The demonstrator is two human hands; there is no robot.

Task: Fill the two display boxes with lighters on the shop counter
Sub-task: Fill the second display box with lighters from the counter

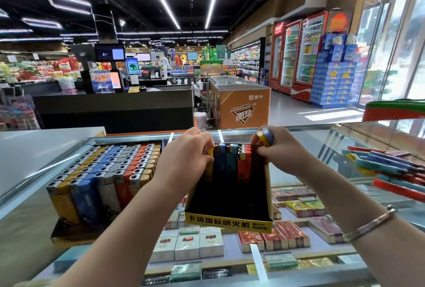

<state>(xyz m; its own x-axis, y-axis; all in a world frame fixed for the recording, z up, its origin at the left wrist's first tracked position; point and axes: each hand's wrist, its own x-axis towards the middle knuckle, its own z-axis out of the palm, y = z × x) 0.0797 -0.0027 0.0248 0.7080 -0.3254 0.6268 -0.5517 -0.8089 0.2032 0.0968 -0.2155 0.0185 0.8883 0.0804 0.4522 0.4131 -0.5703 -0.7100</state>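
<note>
- loose lighters (pixel 388 167) piled at the glass counter's (pixel 322 135) right edge, cigarette packs (pixel 207 244) under the glass
- full display box (pixel 103 171) toward the left edge; yellow-fronted box (pixel 230 220) mid-counter with one back row
- left hand (pixel 184 155) pinches a yellow lighter (pixel 209 167) in it, right hand (pixel 279 155) grips two lighters (pixel 265 138)

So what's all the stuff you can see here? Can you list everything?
full display box: one, packed with yellow, blue, grey and orange lighters, left on the glass counter
second display box: one, black with a yellow front, centre, holding one back row of lighters
loose lighters: a pile, red, blue, teal, right on the counter
cigarette packs: many, mixed colours, under the glass
freezer: one, orange, beyond the counter
drink fridges: several, red, far right
left hand: pinches a yellow lighter in the row
right hand: holds two lighters, yellow and blue
bracelet: one, silver, right wrist
</note>
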